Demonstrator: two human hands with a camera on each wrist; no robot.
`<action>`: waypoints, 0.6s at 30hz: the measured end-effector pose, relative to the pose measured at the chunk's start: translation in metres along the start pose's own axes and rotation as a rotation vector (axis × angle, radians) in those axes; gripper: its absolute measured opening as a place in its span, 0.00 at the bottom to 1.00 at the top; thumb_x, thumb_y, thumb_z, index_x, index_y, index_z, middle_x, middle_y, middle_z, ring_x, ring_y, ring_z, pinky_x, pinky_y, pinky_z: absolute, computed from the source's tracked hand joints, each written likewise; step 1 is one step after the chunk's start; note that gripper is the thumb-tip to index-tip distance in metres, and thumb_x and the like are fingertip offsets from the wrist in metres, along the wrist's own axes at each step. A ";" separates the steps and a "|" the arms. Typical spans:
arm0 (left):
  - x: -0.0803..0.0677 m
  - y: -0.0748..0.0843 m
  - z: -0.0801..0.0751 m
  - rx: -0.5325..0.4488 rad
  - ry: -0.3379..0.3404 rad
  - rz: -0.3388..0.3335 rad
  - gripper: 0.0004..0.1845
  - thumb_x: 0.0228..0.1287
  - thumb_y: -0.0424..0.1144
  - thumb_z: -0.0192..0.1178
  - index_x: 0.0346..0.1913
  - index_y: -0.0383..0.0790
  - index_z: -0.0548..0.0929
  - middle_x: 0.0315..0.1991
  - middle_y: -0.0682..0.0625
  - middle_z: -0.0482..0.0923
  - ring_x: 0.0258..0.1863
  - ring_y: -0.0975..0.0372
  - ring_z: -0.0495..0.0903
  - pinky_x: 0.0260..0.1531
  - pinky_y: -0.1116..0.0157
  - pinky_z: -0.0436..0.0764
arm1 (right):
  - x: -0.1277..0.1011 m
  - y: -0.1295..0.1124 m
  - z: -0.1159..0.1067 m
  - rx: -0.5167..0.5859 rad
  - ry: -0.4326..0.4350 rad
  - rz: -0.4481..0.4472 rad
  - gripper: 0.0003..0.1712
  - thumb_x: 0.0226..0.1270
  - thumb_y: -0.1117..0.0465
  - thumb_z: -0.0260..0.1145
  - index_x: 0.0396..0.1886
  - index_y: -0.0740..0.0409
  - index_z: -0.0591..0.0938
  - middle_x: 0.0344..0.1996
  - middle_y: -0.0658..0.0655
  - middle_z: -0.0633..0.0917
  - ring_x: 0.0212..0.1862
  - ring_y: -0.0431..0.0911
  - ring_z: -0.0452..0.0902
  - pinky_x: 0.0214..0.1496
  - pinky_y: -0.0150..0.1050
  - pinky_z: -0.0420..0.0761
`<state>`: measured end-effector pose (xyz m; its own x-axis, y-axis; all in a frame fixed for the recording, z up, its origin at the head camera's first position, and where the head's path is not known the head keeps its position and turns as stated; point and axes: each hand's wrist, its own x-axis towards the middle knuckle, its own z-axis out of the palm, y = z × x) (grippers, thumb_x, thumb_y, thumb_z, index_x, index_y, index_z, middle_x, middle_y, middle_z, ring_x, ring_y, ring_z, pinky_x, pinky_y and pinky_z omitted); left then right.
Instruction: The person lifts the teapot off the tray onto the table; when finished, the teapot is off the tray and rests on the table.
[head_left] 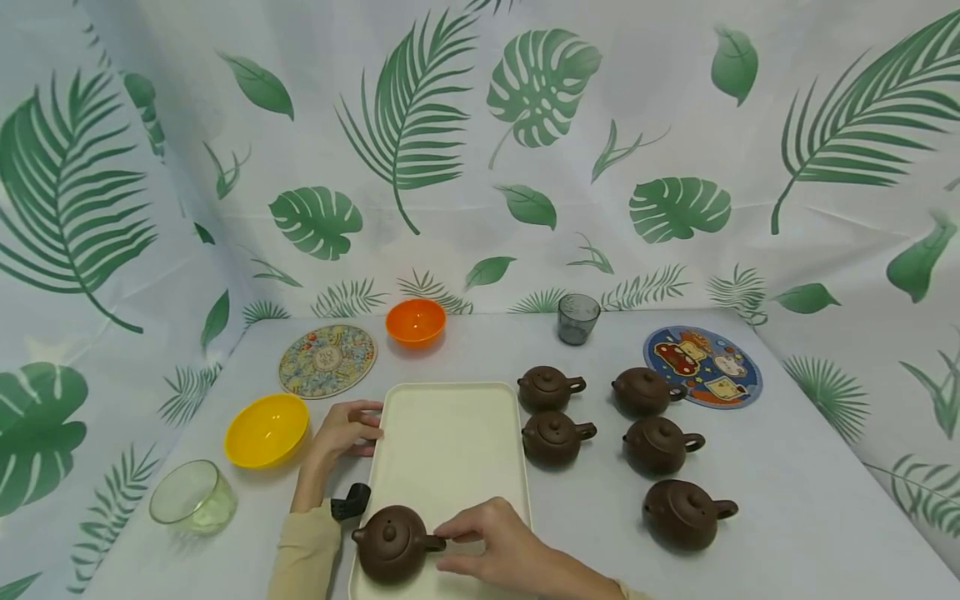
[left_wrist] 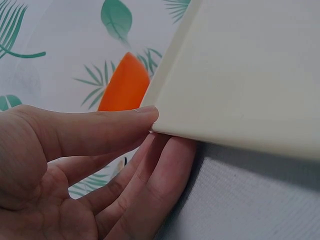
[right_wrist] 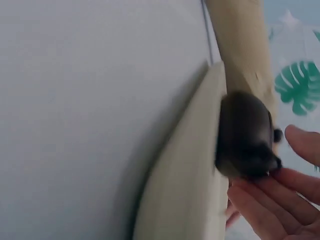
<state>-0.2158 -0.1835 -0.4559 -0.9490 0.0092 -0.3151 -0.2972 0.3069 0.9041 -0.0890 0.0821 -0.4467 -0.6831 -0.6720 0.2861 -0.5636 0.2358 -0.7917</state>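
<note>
A cream tray [head_left: 450,442] lies on the table in front of me. My left hand [head_left: 370,429] pinches its left rim, thumb on top and fingers underneath, as the left wrist view shows at the tray corner [left_wrist: 240,75]. A brown clay teapot [head_left: 392,543] stands on the tray's near left corner. My right hand [head_left: 447,546] is beside it with fairly straight fingers. In the right wrist view the fingertips [right_wrist: 272,187] touch the teapot [right_wrist: 245,135] at its handle, and the thumb is held apart. Several more brown teapots [head_left: 555,438] stand on the table right of the tray.
An orange bowl [head_left: 416,322], a grey cup [head_left: 578,318], a patterned round mat [head_left: 327,360] and a cartoon mat [head_left: 702,366] line the back. A yellow bowl [head_left: 267,430] and a glass bowl [head_left: 192,497] sit to the left. Leaf-printed cloth hangs behind.
</note>
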 end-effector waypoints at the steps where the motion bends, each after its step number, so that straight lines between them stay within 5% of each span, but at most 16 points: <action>1: 0.000 0.000 -0.001 0.000 -0.002 0.002 0.26 0.54 0.23 0.64 0.59 0.31 0.77 0.36 0.42 0.79 0.26 0.60 0.81 0.27 0.62 0.86 | 0.004 -0.002 0.004 -0.018 -0.006 -0.005 0.14 0.59 0.62 0.71 0.42 0.67 0.86 0.38 0.57 0.88 0.41 0.35 0.83 0.41 0.23 0.81; 11: 0.000 -0.001 -0.001 -0.001 -0.004 0.003 0.26 0.55 0.23 0.63 0.59 0.30 0.76 0.36 0.43 0.79 0.27 0.60 0.81 0.27 0.62 0.86 | 0.016 -0.008 0.020 -0.017 0.084 0.157 0.07 0.54 0.66 0.73 0.33 0.64 0.88 0.29 0.54 0.89 0.30 0.27 0.80 0.30 0.19 0.78; 18: -0.002 0.000 -0.001 0.002 -0.009 0.007 0.26 0.54 0.23 0.64 0.59 0.30 0.76 0.36 0.43 0.79 0.27 0.60 0.81 0.26 0.62 0.85 | 0.014 -0.005 0.018 0.017 0.146 0.138 0.05 0.55 0.66 0.72 0.31 0.64 0.89 0.28 0.54 0.89 0.33 0.29 0.81 0.32 0.21 0.79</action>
<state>-0.2141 -0.1842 -0.4549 -0.9499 0.0202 -0.3118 -0.2906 0.3087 0.9057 -0.0870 0.0594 -0.4480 -0.8144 -0.5245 0.2482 -0.4526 0.3064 -0.8374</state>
